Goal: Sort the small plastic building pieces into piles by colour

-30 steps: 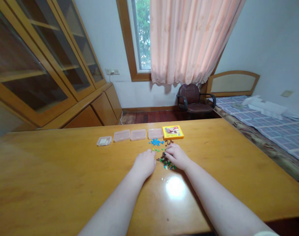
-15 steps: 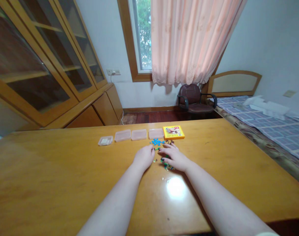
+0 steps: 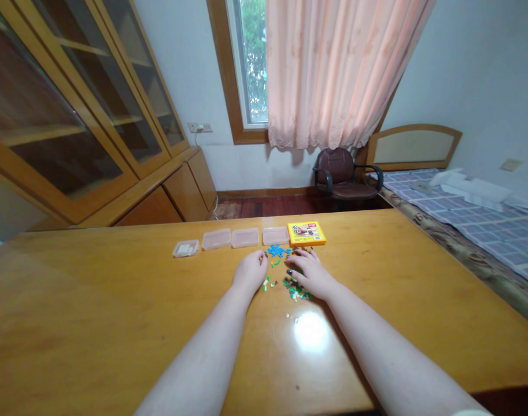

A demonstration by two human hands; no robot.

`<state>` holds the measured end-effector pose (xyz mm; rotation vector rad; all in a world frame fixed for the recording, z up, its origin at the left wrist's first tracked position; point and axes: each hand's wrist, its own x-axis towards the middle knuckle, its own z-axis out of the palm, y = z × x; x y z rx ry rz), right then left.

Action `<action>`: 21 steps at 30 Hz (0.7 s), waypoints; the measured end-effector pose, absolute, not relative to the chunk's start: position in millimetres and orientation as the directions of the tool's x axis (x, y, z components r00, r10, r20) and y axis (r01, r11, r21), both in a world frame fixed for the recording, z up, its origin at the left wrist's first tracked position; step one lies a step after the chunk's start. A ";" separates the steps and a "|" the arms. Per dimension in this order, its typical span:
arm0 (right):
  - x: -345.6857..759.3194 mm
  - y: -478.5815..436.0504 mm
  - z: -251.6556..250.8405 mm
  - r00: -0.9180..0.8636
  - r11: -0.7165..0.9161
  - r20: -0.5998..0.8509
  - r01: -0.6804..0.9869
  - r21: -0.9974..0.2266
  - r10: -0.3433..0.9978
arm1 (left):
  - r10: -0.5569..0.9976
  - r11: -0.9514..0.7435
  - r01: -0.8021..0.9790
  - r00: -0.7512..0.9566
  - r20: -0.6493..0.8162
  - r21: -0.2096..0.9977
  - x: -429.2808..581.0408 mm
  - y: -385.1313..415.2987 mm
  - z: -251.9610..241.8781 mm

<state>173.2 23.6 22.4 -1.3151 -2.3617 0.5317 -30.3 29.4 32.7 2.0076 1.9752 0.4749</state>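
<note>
My left hand (image 3: 250, 271) rests on the table with its fingers curled in; whatever they may hold is too small to tell. Just right of its fingertips lie small blue building pieces (image 3: 276, 251) and a few green pieces (image 3: 276, 263). Near its wrist are green and pale pieces (image 3: 266, 283). My right hand (image 3: 312, 276) is open, fingers spread low over the table. Under and beside its thumb is a mixed pile of small pieces (image 3: 298, 292), mostly green and white, partly hidden. Dark brown pieces (image 3: 299, 251) show beyond its fingertips.
A row of shallow clear plastic trays (image 3: 245, 245) stands beyond the hands, with a smaller tray (image 3: 186, 249) holding something pale at its left end. At the right end is a yellow box (image 3: 307, 233). The wooden table (image 3: 116, 323) reflects a bright light spot.
My left hand has shifted slightly away from me and left, exposing green and pale pieces near its wrist. My right hand has moved a little to the right, uncovering more of the mixed pile.
</note>
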 end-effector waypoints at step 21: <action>176.4 31.8 12.8 -0.365 0.403 0.184 0.731 -0.551 0.913 | 0.998 -0.015 0.923 0.038 -0.050 0.385 -25.2 28.5 32.1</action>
